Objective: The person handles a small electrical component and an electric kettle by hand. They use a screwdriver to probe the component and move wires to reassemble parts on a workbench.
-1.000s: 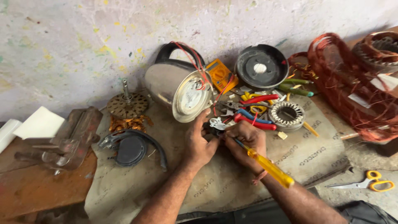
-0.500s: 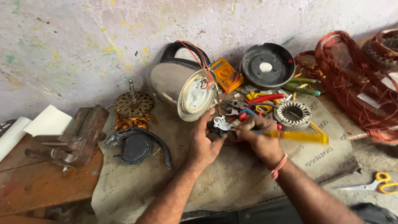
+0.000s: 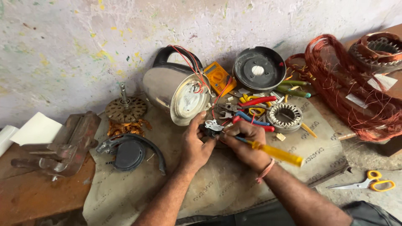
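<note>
My left hand [image 3: 195, 144] grips a small black and white electrical part [image 3: 212, 127] wired by red leads to a steel electric kettle [image 3: 178, 93] lying on its side. My right hand [image 3: 245, 142] holds a yellow-handled screwdriver [image 3: 274, 152] with its tip at that part. The kettle's open underside faces me, just above both hands. Both hands rest over a printed sack cloth [image 3: 217, 184] spread on the bench.
Red and blue pliers [image 3: 251, 111], a metal stator ring [image 3: 284, 116], a black round kettle base [image 3: 258, 69] and an orange multimeter [image 3: 217, 77] lie behind my hands. Copper wire coils [image 3: 347, 83] at right, yellow scissors [image 3: 370, 182] front right, a black curved cover [image 3: 130, 150], rotor [image 3: 124, 109] and vise [image 3: 71, 144] at left.
The screwdriver handle has swung from pointing down-right, through level, to a slight downward slant at right. My hands stay on the small part; the camera has shifted.
</note>
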